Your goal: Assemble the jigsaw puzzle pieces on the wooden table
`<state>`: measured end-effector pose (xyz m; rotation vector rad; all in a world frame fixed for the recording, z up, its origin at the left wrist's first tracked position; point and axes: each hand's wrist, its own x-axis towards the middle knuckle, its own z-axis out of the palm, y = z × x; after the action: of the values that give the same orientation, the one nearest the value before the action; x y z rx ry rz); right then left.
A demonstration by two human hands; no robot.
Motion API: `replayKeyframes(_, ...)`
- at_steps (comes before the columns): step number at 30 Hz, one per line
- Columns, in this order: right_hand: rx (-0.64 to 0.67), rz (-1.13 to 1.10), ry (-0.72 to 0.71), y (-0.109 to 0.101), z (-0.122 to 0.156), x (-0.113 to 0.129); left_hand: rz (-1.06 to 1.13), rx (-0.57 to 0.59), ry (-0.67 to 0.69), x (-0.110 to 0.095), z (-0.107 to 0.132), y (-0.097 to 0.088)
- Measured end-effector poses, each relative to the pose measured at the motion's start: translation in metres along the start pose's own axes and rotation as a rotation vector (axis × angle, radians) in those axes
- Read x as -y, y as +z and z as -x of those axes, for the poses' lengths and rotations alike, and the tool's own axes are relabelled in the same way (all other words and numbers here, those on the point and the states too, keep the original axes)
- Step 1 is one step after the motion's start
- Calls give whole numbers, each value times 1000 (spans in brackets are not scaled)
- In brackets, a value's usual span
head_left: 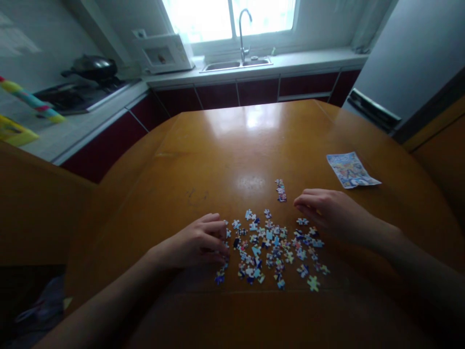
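Loose jigsaw puzzle pieces [256, 250] lie in a spread heap on the wooden table [203, 160], mostly pale blue, white and dark blue. My left hand [205, 241] rests at the heap's left edge, its fingers bent and slightly apart over a few pieces. A short upright strip of joined puzzle pieces [281, 190] lies beyond the heap. Just right of that strip is my right hand [325, 208], thumb and fingers drawn together; anything between the fingertips is hidden. A single green piece [313, 283] sits at the near right of the heap.
A creased printed picture sheet [350, 169] lies at the table's right. Past the table are a counter with a sink [236, 65], a white microwave [163, 53], a wok [92, 67] on the stove and a fridge [410, 63] at the right.
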<state>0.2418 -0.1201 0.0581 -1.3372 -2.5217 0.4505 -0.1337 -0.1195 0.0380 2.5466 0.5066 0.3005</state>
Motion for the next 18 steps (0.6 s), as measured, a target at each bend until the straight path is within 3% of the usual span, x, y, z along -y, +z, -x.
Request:
replayKeyframes(6, -7, -7, -15, 2, 2, -3, -47, -162, 40, 3, -1, 7)
replayKeyframes(18, -5, -8, -23, 4, 1, -6, -78, -200, 44, 9, 1, 7)
